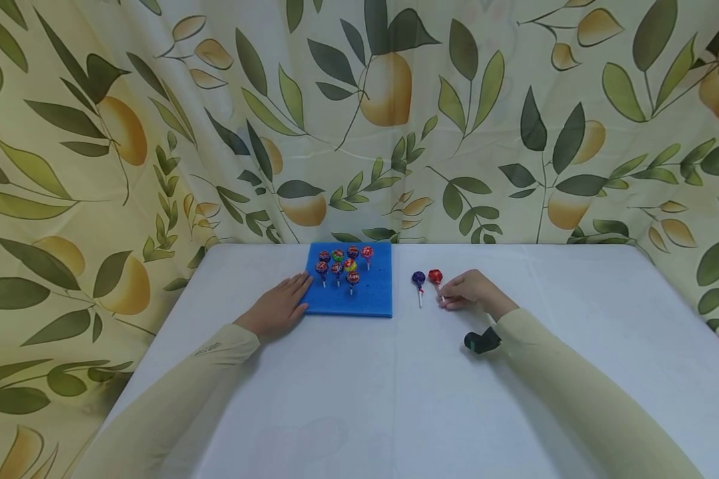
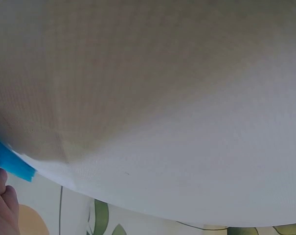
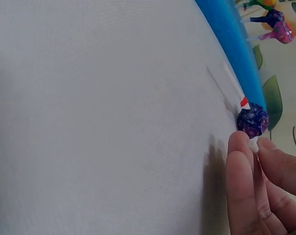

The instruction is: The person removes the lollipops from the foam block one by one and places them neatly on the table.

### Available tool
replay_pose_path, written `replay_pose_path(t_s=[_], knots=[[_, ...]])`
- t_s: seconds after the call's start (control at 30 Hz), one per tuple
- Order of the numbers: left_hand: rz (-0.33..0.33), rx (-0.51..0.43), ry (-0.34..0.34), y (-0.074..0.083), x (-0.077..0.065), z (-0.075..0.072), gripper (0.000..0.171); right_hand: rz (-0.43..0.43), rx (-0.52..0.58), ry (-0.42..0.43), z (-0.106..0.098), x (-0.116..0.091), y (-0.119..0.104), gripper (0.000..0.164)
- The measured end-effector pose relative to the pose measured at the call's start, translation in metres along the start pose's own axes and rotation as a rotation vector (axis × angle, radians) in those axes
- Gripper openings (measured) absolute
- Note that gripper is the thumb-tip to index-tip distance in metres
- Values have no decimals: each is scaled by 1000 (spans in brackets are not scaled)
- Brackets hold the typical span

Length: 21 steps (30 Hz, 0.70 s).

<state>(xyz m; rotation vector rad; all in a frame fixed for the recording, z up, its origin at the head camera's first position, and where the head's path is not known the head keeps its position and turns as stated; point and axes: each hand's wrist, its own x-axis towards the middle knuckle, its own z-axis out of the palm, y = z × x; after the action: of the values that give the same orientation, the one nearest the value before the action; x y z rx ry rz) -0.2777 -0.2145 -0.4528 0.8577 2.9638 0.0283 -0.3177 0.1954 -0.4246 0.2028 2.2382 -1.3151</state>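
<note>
a light sweet on a slim stick, best held by the stick

the red lollipop (image 1: 435, 275) is on the right side of the bench (image 1: 347, 392), just right of the purple lollipop (image 1: 418, 278) and apart from the blue board (image 1: 371, 301). the right hand (image 1: 472, 291) pinches its white stick between thumb and fingertips; whether the stick is lifted off the cloth, i cannot tell. the left hand (image 1: 279, 305) lies with fingers extended, touching the board's left edge.

the lollipop should be light but top-heavy, with the round head likely swinging if the pinch is loose. the stick looks stiff, smooth and thin, so it may roll or slip between fingertips; a firm hold near its middle seems best. the wrapper is probably slick and crinkly, and the candy beneath hard and apt to crack if dropped. the board looks like foam, soft enough to take the sticks of the lollipops (image 1: 352, 278) standing in it, and light enough to want steadying.
</note>
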Motion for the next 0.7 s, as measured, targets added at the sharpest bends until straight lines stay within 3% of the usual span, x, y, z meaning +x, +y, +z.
replay_pose_path(t_s=[0.7], knots=[[23,-21,36,1,-2,0,61,11,-46,37,8,1,-3,27]])
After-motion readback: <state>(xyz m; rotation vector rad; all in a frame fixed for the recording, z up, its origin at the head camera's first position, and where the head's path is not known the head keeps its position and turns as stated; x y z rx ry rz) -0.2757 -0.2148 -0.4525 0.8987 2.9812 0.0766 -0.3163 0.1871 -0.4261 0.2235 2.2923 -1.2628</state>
